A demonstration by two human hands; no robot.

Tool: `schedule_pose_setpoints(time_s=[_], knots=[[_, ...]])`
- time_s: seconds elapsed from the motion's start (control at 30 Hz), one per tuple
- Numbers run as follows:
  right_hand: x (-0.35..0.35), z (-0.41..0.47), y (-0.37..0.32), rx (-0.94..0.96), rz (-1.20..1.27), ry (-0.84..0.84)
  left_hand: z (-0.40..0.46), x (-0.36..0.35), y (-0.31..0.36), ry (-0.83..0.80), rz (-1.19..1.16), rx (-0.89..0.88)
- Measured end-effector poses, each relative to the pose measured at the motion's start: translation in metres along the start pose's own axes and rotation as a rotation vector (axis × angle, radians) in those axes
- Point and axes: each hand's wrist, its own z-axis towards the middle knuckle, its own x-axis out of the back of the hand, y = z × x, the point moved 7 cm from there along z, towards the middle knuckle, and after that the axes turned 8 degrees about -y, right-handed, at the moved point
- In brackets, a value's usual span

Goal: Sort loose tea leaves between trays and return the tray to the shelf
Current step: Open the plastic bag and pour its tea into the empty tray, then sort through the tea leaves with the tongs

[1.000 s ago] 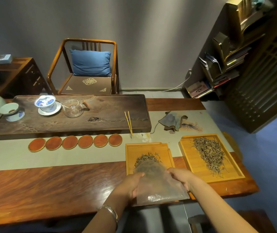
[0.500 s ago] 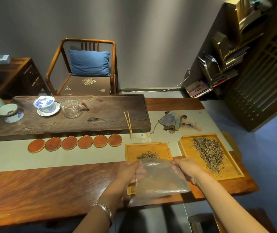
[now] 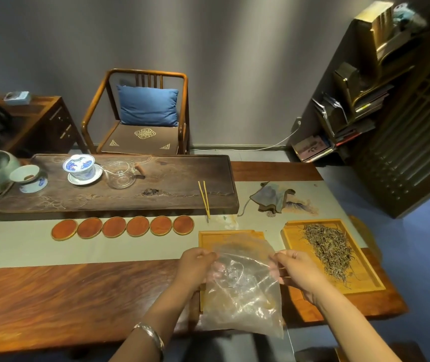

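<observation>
A clear plastic bag (image 3: pixel 242 291) hangs between my hands over the near edge of the table. My left hand (image 3: pixel 195 265) pinches its top left corner and my right hand (image 3: pixel 296 270) pinches its top right corner. Behind the bag lies a small bamboo tray (image 3: pixel 208 237); the bag hides most of it and the tea leaves on it. To the right, a larger bamboo tray (image 3: pixel 365 278) holds a long heap of loose tea leaves (image 3: pixel 328 246). A dark shelf unit (image 3: pixel 360 100) with books and boxes stands at the far right wall.
A dark wooden tea board (image 3: pixel 156 197) carries a blue-and-white gaiwan (image 3: pixel 80 168), a glass pitcher (image 3: pixel 121 175) and yellow tweezers (image 3: pixel 204 197). Several round wooden coasters (image 3: pixel 123 227) line the grey runner. A folded cloth (image 3: pixel 274 197) lies behind the trays; a chair (image 3: pixel 140 113) stands beyond.
Both hands have lifted the bag's top edge up and away from the table, so it now hangs in front of the small tray and covers the leaves there.
</observation>
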Motion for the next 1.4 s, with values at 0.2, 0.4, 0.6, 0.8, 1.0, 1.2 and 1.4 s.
schedule_pose_setpoints(time_s=[0.2, 0.4, 0.6, 0.8, 1.0, 1.2, 1.4], knots=[[-0.056, 0.021, -0.033, 0.135, -0.088, -0.070, -0.007, 0.063, 0.013, 0.149, -0.015, -0.107], [-0.153, 0.069, -0.042, 0.234, -0.315, -0.110, -0.009, 0.153, -0.015, 0.390, 0.088, -0.097], [-0.227, 0.111, 0.002, 0.336, -0.674, -0.075, 0.006, 0.203, -0.087, 0.547, 0.246, -0.043], [-0.228, 0.132, 0.005, 0.433, -0.820, 0.054, 0.022, 0.217, -0.123, 0.551, 0.288, 0.011], [-0.171, 0.168, -0.088, 0.550, -0.765, 0.416, 0.019, 0.198, -0.077, 0.675, 0.525, -0.212], [-0.160, 0.233, -0.116, 0.412, -0.988, 0.453, 0.062, 0.114, -0.035, 0.435, 0.606, -0.423], [-0.160, 0.266, -0.095, 0.307, -1.053, 0.436, 0.109, 0.049, -0.053, 0.325, 0.753, -0.249]])
